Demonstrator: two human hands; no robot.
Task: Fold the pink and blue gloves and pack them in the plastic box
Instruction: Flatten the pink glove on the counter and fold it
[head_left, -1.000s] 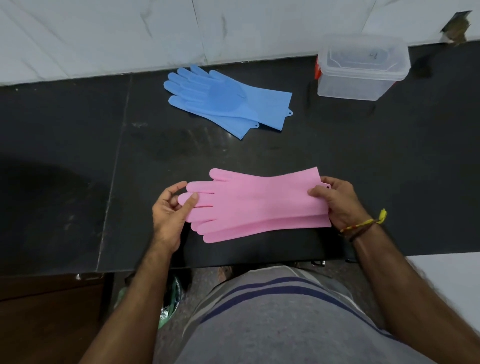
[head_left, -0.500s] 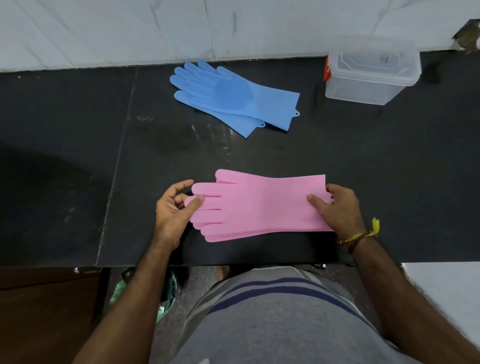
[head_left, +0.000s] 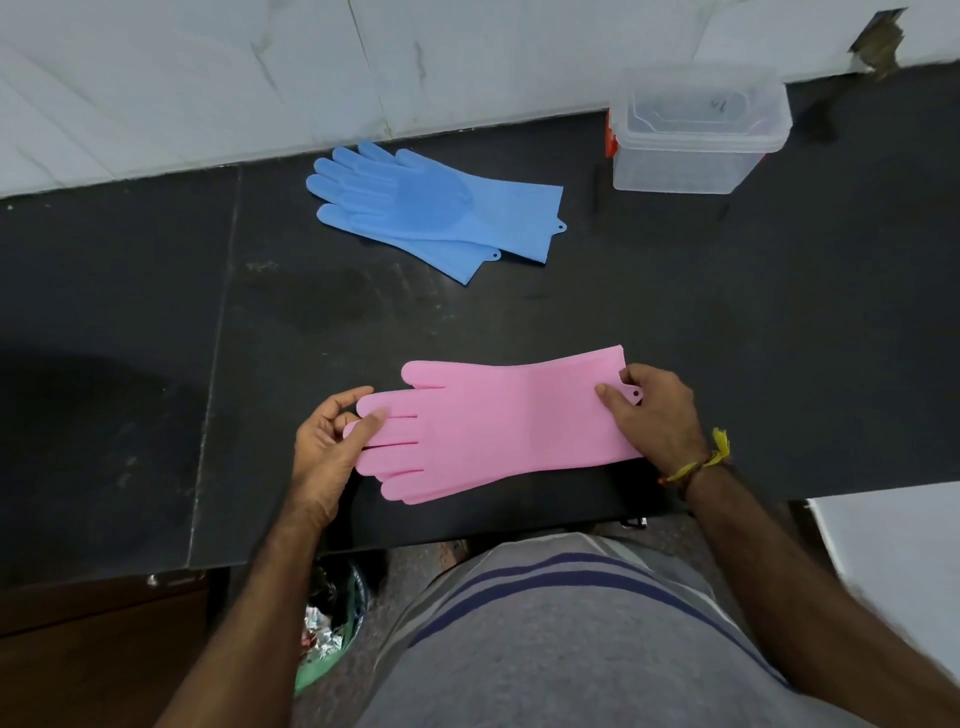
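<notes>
Left hand (head_left: 324, 441) pinches the fingertip end of the pink gloves (head_left: 498, 431) between thumb and curled fingers. The gloves lie flat as a stacked pair, smooth and matte, edges of the lower one showing just beyond the upper along the near side; fingers point toward the left hand, cuffs toward the right. Right hand (head_left: 657, 415) grips the cuff end, thumb pressed on top, a small hanging tab with a hole showing beside the knuckles. A yellow thread band (head_left: 698, 462) circles the right wrist. The counter (head_left: 727, 312) under both hands is dark, dull stone with a seam to the left of the left hand.

Beyond the hands, well apart, lie the blue gloves (head_left: 441, 213), also stacked, the palm of the upper one covered in fine bristle texture, cuffs bearing like tabs. Beyond the right hand stands the box (head_left: 696, 135), translucent plastic, rectangular with rounded corners, lid on, against the pale tiled wall (head_left: 208, 78). Nothing lies between hands and box.
</notes>
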